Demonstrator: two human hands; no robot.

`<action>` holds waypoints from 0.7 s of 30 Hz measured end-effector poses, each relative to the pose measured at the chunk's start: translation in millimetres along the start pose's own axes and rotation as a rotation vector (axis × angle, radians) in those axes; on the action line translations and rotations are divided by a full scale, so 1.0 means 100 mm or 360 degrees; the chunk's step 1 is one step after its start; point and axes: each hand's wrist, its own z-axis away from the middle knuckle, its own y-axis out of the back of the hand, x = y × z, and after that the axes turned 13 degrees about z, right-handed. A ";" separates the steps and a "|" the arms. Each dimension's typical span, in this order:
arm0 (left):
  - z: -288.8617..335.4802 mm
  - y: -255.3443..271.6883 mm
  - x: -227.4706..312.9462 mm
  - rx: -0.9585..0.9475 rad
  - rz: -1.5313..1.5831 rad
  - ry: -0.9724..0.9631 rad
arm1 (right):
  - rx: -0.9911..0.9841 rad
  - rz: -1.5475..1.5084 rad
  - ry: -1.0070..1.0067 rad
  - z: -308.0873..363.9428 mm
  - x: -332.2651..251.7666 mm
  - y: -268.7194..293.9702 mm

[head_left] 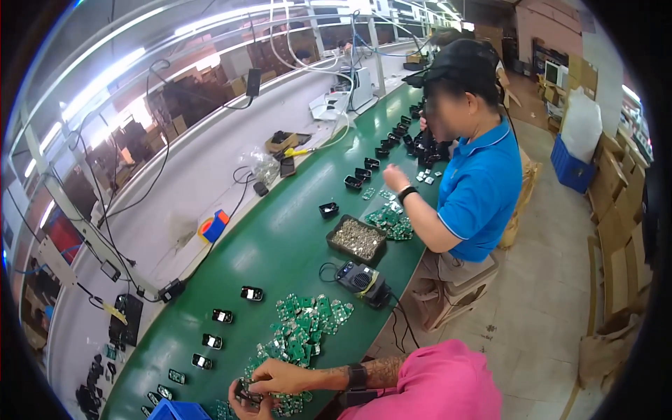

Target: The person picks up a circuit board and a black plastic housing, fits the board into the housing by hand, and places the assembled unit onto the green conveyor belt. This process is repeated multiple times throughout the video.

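At the bottom of the head view, my left hand (248, 409) is closed round a small black plastic housing (243, 389), partly hidden by the fingers. My right hand (282, 376) comes in from the right, its fingers bent together against the same housing. Right beside my hands lies a heap of green circuit boards (302, 336) spread over the green table (203, 280). To the left, a slanting row of black housings (212, 341) lies open side up, several with pale or green parts inside. The blue plastic bin (180, 410) stands at the lower edge.
A black device with a round grille (360, 278) and cables sits beyond the boards, near a tray of small metal parts (357, 239). A co-worker in a blue shirt (483, 182) works farther along. A tape dispenser (214, 226) stands by the wall ledge.
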 end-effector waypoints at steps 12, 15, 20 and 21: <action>-0.03 -0.36 0.30 0.0483 -0.0623 -0.0298 | 0.0037 0.0866 0.0219 0.04 -0.15 0.02; 0.00 -0.39 0.34 0.0421 -0.0807 -0.0445 | -0.0004 0.0658 0.0221 0.09 -0.05 -0.08; 0.07 -0.62 0.54 0.0380 -0.0835 -0.0458 | 0.0004 0.0417 0.0239 0.12 -0.03 -0.12; 0.09 -0.63 0.55 0.0381 -0.0827 -0.0469 | -0.0005 0.0492 0.0219 0.15 -0.08 -0.11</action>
